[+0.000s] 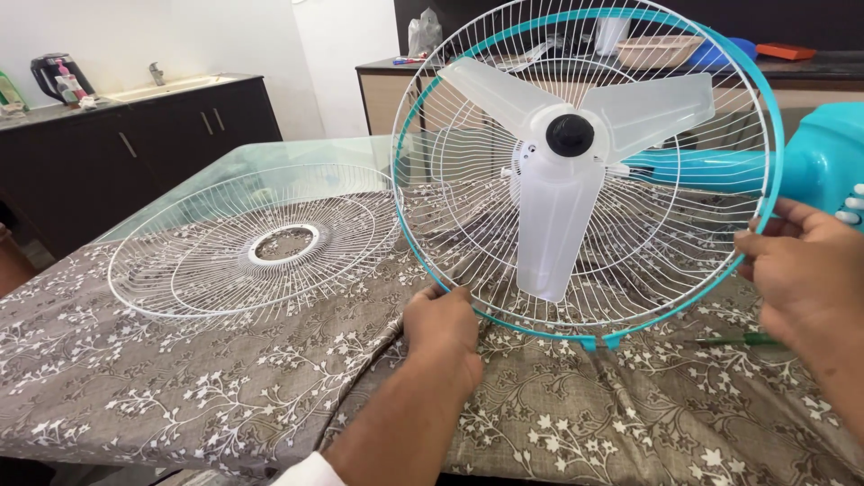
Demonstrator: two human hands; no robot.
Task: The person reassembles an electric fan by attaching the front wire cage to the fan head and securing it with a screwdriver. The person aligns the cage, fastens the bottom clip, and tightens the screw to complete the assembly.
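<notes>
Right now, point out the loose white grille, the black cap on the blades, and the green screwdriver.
loose white grille (180, 270): head view, on its wire ribs left of the hub ring.
black cap (570, 135): head view, cap's centre.
green screwdriver (742, 339): head view, on its handle.

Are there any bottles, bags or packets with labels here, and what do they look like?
Bottle: far left counter beside the black kettle, small, pale with a pink label.
Green packet: left edge of that counter, partly cut off.
Plastic bag: back counter, crumpled, clear-grey.
No screens or signs.
</notes>
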